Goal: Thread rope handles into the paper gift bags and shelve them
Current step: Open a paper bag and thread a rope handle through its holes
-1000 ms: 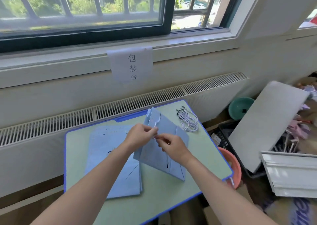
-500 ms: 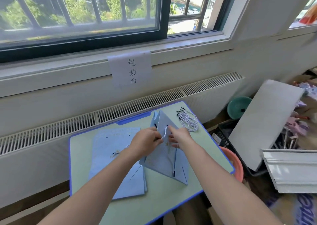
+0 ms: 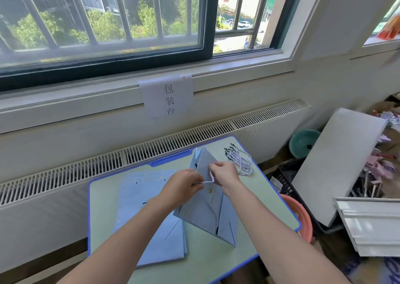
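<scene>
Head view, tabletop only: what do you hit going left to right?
Flat stack of blue bags → left hand → rope handle held between both hands → right hand → bundle of spare ropes.

Hands: we count two — left hand (image 3: 184, 185) and right hand (image 3: 224, 173).
Open bags: we see one, the bag (image 3: 205, 208) at the hands.
Flat bags: one stack (image 3: 149, 208) — we cannot tell how many sheets are in it.
Ropes in use: one rope (image 3: 208, 181) between our hands.
Spare ropes: one bundle (image 3: 240, 160); we cannot count its strands.
Tables: one table (image 3: 255, 188).
Signs: one sign (image 3: 167, 96) with three characters.
Basins: we count two, a green basin (image 3: 303, 143) and a pink basin (image 3: 299, 213).
Boards: one board (image 3: 337, 164).
</scene>
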A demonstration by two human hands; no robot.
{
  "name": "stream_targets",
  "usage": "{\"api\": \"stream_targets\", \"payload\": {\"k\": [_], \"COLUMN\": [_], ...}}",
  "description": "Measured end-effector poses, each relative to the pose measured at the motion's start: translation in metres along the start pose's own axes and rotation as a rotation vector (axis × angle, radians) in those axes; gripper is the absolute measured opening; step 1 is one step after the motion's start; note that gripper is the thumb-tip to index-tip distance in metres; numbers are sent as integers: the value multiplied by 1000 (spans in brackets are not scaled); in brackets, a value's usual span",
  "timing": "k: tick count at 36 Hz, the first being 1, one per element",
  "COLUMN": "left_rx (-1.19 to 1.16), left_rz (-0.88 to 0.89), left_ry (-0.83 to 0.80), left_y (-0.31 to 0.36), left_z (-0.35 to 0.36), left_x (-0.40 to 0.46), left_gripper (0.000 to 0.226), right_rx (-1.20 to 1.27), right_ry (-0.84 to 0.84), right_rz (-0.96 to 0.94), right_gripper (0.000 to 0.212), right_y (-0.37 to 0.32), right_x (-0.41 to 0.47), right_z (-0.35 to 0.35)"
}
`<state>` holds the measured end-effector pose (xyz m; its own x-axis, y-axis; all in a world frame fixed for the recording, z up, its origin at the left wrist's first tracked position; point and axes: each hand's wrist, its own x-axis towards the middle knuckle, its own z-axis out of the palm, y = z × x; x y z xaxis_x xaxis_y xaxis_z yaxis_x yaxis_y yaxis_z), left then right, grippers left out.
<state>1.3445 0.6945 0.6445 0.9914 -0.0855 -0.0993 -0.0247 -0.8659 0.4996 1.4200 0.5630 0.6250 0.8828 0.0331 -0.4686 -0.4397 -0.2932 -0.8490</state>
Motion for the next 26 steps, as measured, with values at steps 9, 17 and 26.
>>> {"api": "stream_targets", "payload": {"k": [9,17,26], "left_rx": [-422,-594,-663], "left_rz": [-212,-205,-259], "left_ry": [28,-1,-12], "left_y": [-11,-2,7], "left_z": [-6,-16,-20], "left_x": [4,3,3], "left_gripper": [70,52,50], "right_rx": [47,-185,-289], "right_ry": [-138,-82,58], "right_rz": [-228,-336,-404], "right_gripper": [6,19,13], "right_y": [-11,-14,-19], "right_x": [-7,-8,-13], "right_z": [-8,-5,-6]}}
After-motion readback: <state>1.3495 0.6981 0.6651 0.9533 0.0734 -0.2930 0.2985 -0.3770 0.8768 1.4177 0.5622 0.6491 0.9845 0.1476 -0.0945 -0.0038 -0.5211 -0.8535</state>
